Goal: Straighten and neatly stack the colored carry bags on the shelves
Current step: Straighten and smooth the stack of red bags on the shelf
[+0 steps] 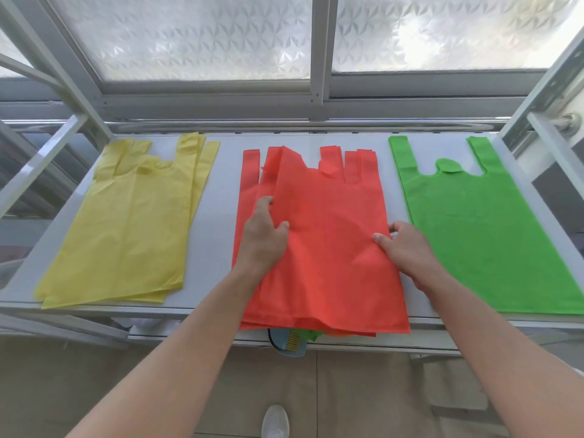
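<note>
On the white shelf under a frosted window, the crooked, fanned-out red bags lie between yellow bags and green bags, with the left hand and right hand curling their fingers round the top bag's side edges.

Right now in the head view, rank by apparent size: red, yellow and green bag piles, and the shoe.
1. red pile
2. green pile and yellow pile: look alike, not ranked
3. shoe

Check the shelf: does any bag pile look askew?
Yes. The yellow bags are fanned out, edges stepped. The red bags have misaligned handles and overhang the front edge of the shelf. The green bags lie square.
</note>
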Tool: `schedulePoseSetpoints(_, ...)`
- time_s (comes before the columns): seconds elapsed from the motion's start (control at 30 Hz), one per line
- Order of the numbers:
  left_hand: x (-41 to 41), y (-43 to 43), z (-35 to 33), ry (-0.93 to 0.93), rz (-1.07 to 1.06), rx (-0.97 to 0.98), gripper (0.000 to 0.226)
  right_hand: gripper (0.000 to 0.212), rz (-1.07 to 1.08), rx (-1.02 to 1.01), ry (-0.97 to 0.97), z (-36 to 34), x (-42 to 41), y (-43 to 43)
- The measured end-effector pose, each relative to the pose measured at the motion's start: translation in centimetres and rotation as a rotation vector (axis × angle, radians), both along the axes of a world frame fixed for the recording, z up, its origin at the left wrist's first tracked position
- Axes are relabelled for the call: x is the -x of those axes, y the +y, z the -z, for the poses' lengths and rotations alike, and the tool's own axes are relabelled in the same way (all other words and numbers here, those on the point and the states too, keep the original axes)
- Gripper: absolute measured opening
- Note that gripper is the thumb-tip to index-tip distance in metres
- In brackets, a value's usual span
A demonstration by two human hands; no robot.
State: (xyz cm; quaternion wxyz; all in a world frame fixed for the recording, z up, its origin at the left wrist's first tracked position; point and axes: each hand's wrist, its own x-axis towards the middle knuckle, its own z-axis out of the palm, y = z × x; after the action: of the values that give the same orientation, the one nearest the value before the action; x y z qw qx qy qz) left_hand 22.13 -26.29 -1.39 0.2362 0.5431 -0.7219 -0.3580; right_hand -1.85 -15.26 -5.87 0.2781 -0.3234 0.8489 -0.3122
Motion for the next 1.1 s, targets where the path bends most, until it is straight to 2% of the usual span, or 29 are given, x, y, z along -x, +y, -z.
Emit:
schedulePoseSetpoints(0.07,-1.1,-1.3,0.6,0.019,-0.055,-0.135,0.056,0.018,0.027,0.014,-0.134,0.0,0.0,0.1)
schedulePoseSetpoints(0.17,-2.2,-1.5,2.0,-0.135,-0.015,-0.115,0.056,0.018,0.032,0.01,-0.234,-0.1,-0.3,0.1)
schedulePoseSetpoints(0.27,-2.7,-1.1,2.9,-0.177,-0.043,-0.071,0.052,0.021,0.009,0.053,-0.114,-0.1,-0.7,0.0)
schedulePoseSetpoints(0.33,-2.6,-0.9,2.8,-0.142,-0.042,-0.032,0.048,0.022,-0.013,0.092,-0.041,-0.5,-1.3,-0.2)
schedulePoseSetpoints(0.47,-1.9,-0.6,2.0,-0.063,0.036,0.011,0.059,0.025,-0.06,0.215,0.047,-1.0,-2.1,-0.2)
schedulePoseSetpoints(0.67,-3.0,-1.6,2.7,-0.295,-0.077,-0.102,0.063,0.03,-0.124,0.052,-0.046,-0.6,-2.5,-0.3)
schedulePoseSetpoints(0.8,-3.1,-1.4,3.4,-0.375,-0.079,0.012,0.066,0.037,-0.147,0.048,0.063,-0.8,-3.0,-0.5)
schedulePoseSetpoints(0.9,-2.7,-1.6,3.5,-0.38,-0.087,0.057,0.059,0.048,-0.176,0.093,0.149,-1.1,-3.8,-0.6)
schedulePoseSetpoints(0.97,-2.5,-1.9,3.3,-0.378,-0.075,0.035,0.055,0.05,-0.17,0.12,0.139,-1.6,-4.1,-0.7)
schedulePoseSetpoints(1.1,-2.3,-3.1,2.7,-0.32,-0.097,-0.122,0.063,0.047,-0.142,0.038,0.082,-1.6,-4.0,-1.4)
